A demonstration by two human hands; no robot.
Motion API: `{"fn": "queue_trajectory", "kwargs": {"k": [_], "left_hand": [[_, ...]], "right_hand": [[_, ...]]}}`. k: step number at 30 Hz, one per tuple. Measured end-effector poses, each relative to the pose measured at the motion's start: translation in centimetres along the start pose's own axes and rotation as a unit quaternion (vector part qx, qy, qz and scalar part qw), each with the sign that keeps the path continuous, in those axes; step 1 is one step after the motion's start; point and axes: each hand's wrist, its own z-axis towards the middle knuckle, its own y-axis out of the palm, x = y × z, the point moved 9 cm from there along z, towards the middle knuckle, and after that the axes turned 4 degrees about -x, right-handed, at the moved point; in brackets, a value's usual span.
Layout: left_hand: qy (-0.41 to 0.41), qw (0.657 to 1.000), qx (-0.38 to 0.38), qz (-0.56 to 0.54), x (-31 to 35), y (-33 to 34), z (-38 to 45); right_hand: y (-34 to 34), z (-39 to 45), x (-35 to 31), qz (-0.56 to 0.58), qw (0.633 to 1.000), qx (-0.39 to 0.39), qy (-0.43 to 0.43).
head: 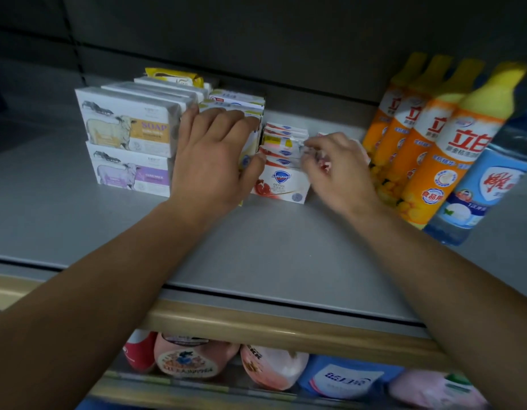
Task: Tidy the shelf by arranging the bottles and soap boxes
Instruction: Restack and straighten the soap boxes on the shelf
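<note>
Cardboard soap boxes [281, 182], probably light and stiff, sit mid-shelf [256, 250]. Left hand [210, 155] presses flat on the taller stack; right hand [336, 167] pinches a small box's edge, best gripped by its sides. Orange bottles [419, 143] stand behind, right.

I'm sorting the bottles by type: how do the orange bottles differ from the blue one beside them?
The orange bottles stand four in a row running toward the shelf's back; the blue bottle is a single one at the front right. The orange bottles have yellow tops and orange-and-white labels; the blue bottle is translucent blue with a white-and-red emblem. Both stand upright on the same shelf.
</note>
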Motion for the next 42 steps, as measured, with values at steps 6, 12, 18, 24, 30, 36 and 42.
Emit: {"fn": "queue_trajectory", "kwargs": {"k": [6,12,18,24,30,36,42], "left_hand": [[0.005,1.0,-0.004,0.008,0.2,-0.2,0.0],[0.009,0.999,-0.033,0.03,0.5,0.0,0.0],[-0.008,0.992,-0.111,0.056,0.5,0.5,0.5],[0.064,0.992,-0.086,-0.068,5.0,-3.4,-0.5],[-0.029,0.884,-0.26,-0.386,9.2,0.2,-5.7],[-0.167,0.854,-0.211,-0.445,6.4,2.0,-6.4],[-0.272,0.816,-0.198,-0.47,4.8,2.2,-6.8]], "right_hand": [[2.3,-2.7,-1.5,-0.17,0.983,-0.067,-0.018],[0.0,-4.3,-2.1,-0.088,0.994,-0.051,0.033],[-2.6,-8.7,-0.4,0.075,0.991,-0.054,0.101],[-3.0,-12.0,1.0,0.322,0.928,-0.063,0.177],[-2.7,-13.6,1.6,0.444,0.874,-0.052,0.193],[-2.8,-13.5,1.1,0.482,0.861,-0.055,0.152],[-2.4,-13.5,1.0,0.474,0.866,-0.078,0.137]]}}
